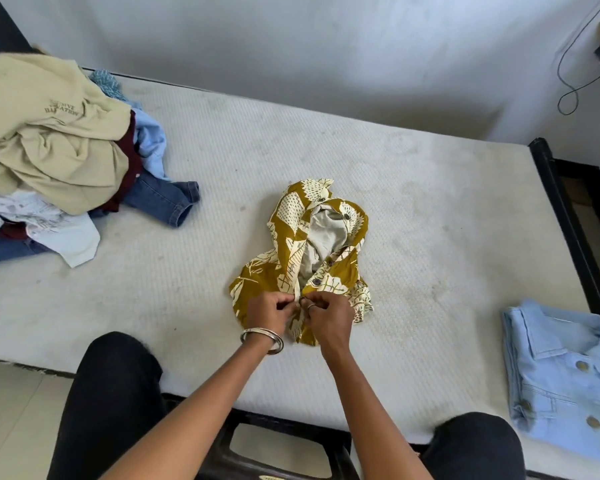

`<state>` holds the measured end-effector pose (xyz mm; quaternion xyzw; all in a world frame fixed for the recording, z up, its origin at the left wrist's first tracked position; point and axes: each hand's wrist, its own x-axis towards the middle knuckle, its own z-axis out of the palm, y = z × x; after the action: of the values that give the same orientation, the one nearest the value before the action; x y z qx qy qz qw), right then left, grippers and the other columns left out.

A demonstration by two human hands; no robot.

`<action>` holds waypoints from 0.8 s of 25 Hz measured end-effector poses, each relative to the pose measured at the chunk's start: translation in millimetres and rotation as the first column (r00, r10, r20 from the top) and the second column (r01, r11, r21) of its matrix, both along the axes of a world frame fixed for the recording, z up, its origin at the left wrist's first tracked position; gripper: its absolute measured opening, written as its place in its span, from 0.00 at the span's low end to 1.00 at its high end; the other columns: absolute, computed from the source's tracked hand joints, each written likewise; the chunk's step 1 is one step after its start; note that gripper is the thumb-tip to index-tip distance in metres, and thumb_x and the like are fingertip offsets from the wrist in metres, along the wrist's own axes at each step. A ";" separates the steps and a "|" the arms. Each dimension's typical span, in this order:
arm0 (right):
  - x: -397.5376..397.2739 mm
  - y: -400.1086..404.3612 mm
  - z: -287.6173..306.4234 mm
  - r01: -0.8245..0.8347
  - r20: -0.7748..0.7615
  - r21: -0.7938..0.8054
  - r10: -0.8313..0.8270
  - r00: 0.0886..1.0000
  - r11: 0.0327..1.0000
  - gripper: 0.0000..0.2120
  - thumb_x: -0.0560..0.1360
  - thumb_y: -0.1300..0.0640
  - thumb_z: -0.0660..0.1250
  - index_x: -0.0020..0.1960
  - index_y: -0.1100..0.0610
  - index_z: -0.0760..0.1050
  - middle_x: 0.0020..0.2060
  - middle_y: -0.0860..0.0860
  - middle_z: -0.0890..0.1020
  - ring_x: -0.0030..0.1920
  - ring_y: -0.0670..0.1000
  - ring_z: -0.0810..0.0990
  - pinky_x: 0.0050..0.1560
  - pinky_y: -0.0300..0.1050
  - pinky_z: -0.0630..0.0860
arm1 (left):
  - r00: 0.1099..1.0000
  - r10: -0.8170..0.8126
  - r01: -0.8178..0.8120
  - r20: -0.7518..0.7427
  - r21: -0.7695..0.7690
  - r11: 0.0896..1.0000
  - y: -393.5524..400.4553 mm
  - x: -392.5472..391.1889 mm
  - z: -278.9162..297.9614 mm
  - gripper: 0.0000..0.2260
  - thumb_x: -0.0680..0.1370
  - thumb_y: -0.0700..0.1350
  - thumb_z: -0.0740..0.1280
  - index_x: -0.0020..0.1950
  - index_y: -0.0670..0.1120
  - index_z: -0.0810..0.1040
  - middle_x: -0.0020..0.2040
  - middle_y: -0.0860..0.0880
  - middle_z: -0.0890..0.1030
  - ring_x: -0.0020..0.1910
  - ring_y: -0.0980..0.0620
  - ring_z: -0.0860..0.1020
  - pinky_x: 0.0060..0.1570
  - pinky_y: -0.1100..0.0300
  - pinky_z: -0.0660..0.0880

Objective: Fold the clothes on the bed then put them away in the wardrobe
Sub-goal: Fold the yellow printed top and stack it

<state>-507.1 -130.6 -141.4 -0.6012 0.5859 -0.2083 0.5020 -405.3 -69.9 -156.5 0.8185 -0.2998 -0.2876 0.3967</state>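
The mustard shirt (302, 258) lies crumpled in the middle of the bed (413, 202), its front open, and both hands meet at its near hem. The left hand (269, 311) and the right hand (329, 318) each pinch an edge of the placket, fingers curled tight on the cloth. Left of the shirt sits the pile (49, 150); right of it lies a folded blue shirt (565, 379).

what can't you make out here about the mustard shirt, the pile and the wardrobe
- Head view: the left hand and right hand cover the mustard leaf-print shirt placket, so the button's state is hidden.
- Clothes pile: cut off by the left edge; the beige garment buries lower items.
- Wardrobe: out of frame.
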 end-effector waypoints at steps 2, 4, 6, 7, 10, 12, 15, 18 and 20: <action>-4.3 4.3 -1.6 0.032 0.039 0.026 -0.033 0.999 0.999 0.06 0.71 0.65 0.73 0.45 0.57 0.85 0.34 0.51 0.85 0.37 0.53 0.84 0.44 0.54 0.83 | 1.000 0.011 -0.011 0.002 -0.016 1.000 3.4 -6.2 4.1 0.10 0.71 0.40 0.75 0.51 0.39 0.85 0.48 0.44 0.85 0.46 0.48 0.83 0.47 0.61 0.77; -11.2 6.5 -1.4 0.030 0.057 0.047 -0.033 0.998 0.998 0.07 0.71 0.66 0.73 0.44 0.56 0.85 0.34 0.51 0.85 0.37 0.54 0.85 0.43 0.56 0.83 | 1.000 -0.001 0.000 -0.027 -0.018 1.000 6.8 -9.5 8.1 0.10 0.71 0.40 0.75 0.51 0.39 0.85 0.47 0.44 0.85 0.45 0.48 0.83 0.47 0.60 0.78; -17.4 5.0 -0.6 0.018 0.088 0.077 -0.024 0.996 0.997 0.08 0.71 0.67 0.73 0.45 0.56 0.85 0.35 0.52 0.85 0.38 0.55 0.85 0.43 0.57 0.83 | 0.995 0.006 -0.006 -0.095 -0.006 1.000 7.2 -10.1 11.7 0.08 0.73 0.39 0.73 0.51 0.40 0.84 0.47 0.44 0.85 0.43 0.48 0.84 0.47 0.56 0.80; -20.4 3.0 0.2 0.007 0.105 0.093 -0.017 0.994 0.996 0.09 0.71 0.69 0.72 0.45 0.57 0.85 0.36 0.53 0.85 0.38 0.56 0.85 0.43 0.57 0.83 | 0.985 0.018 -0.019 -0.171 -0.004 1.000 7.3 -11.0 13.5 0.07 0.75 0.37 0.71 0.52 0.39 0.84 0.46 0.42 0.85 0.41 0.47 0.84 0.46 0.53 0.82; -26.5 -3.7 5.5 -0.057 0.144 0.151 0.035 0.989 0.987 0.08 0.71 0.71 0.71 0.45 0.60 0.84 0.36 0.57 0.85 0.39 0.60 0.85 0.43 0.58 0.83 | 0.884 0.059 -0.062 -0.464 0.008 0.998 7.1 -9.4 22.7 0.06 0.77 0.32 0.66 0.53 0.33 0.79 0.40 0.38 0.84 0.34 0.44 0.84 0.39 0.46 0.82; -29.7 -7.0 12.0 -0.099 0.192 0.209 0.058 0.980 0.973 0.07 0.73 0.72 0.69 0.44 0.62 0.82 0.37 0.59 0.85 0.37 0.59 0.84 0.41 0.53 0.83 | 0.857 0.028 -0.030 -0.514 0.005 1.000 5.6 -4.2 28.6 0.07 0.75 0.34 0.70 0.52 0.34 0.79 0.39 0.39 0.84 0.36 0.41 0.84 0.41 0.41 0.81; -30.2 -13.5 19.1 -0.157 0.238 0.221 0.102 0.966 0.963 0.08 0.74 0.73 0.65 0.44 0.63 0.80 0.36 0.59 0.83 0.36 0.56 0.82 0.39 0.49 0.82 | 0.941 -0.097 0.110 -0.323 0.022 0.994 0.0 4.1 35.5 0.11 0.68 0.46 0.79 0.45 0.42 0.83 0.40 0.44 0.84 0.37 0.49 0.82 0.39 0.49 0.82; -29.5 -17.4 22.7 -0.145 0.237 0.197 0.097 0.967 0.969 0.07 0.74 0.72 0.65 0.44 0.64 0.80 0.36 0.58 0.82 0.35 0.52 0.80 0.37 0.45 0.79 | 0.970 -0.154 0.165 -0.190 0.042 0.985 -9.8 8.2 39.0 0.09 0.69 0.45 0.77 0.43 0.46 0.80 0.41 0.45 0.83 0.38 0.51 0.78 0.40 0.51 0.79; -34.4 -20.3 21.8 -0.061 0.223 0.211 0.013 0.975 0.976 0.04 0.75 0.70 0.66 0.45 0.66 0.79 0.34 0.55 0.81 0.33 0.49 0.78 0.34 0.40 0.77 | 0.966 -0.014 0.025 -0.259 0.038 0.999 -16.0 19.5 37.2 0.04 0.75 0.43 0.72 0.48 0.47 0.79 0.48 0.43 0.83 0.42 0.48 0.79 0.43 0.50 0.78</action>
<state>-541.5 -150.9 -119.6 -0.5271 0.5346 -0.1990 0.6299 -385.8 -85.9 -119.3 0.7790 -0.2478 -0.4018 0.4128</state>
